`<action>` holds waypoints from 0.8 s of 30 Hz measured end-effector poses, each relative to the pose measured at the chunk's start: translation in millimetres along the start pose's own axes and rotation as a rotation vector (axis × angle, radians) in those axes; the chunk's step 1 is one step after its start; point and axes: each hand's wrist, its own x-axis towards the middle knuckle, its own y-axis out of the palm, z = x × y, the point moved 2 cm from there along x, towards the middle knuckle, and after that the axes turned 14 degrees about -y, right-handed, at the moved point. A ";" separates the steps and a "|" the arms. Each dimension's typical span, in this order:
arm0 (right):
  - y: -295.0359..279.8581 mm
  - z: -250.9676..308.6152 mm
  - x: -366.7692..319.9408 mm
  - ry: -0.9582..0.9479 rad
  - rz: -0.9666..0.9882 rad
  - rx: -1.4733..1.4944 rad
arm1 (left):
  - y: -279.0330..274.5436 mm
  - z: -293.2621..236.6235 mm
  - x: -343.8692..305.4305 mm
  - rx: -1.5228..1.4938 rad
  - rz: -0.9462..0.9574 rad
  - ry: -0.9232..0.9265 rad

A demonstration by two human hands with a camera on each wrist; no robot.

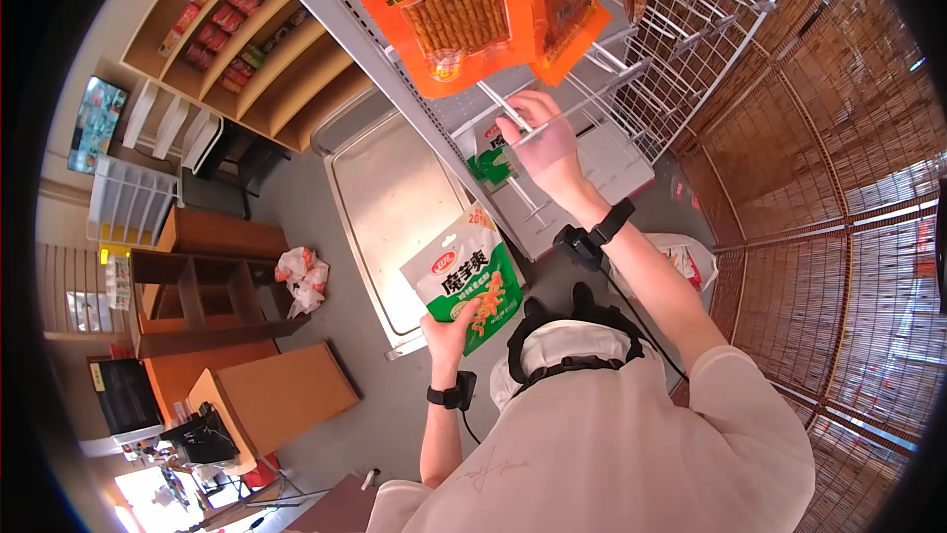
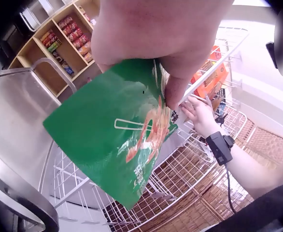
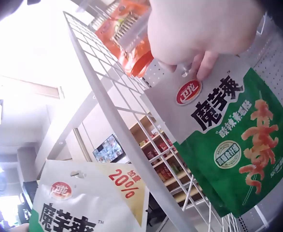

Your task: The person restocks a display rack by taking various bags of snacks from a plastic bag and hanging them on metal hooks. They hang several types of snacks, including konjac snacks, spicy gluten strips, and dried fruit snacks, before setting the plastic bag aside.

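My left hand (image 1: pixel 449 341) grips a green-and-white snack bag (image 1: pixel 469 282) by its lower edge, thumb across the front. In the left wrist view the bag's green side (image 2: pixel 103 121) hangs below the fingers. My right hand (image 1: pixel 547 143) is up at a white display hook (image 1: pixel 505 106), fingers curled at the top of a second green-and-white snack bag (image 3: pixel 233 130). In the right wrist view its fingertips (image 3: pixel 208 65) pinch near the hang hole, where the hook shows. A clear price flap overlaps the right hand in the head view.
Orange snack packs (image 1: pixel 459 20) hang just above the right hand. A wire rack (image 1: pixel 681 70) stands to the right, beside a woven screen (image 1: pixel 789 158). A metal flatbed cart (image 1: pixel 380 208) lies to the left. Wooden shelves (image 1: pixel 286 70) hold packets farther off.
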 end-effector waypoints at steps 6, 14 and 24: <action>-17.7 1.4 -10.3 -0.223 -0.003 -0.094 | -4.5 3.2 -1.5 0.025 0.029 0.008; -54.8 28.3 -52.3 -0.155 0.211 -0.122 | -18.2 11.3 -11.0 0.232 0.078 0.119; -74.0 48.4 -80.2 0.189 0.614 0.200 | 54.5 -26.6 15.8 0.335 0.240 0.450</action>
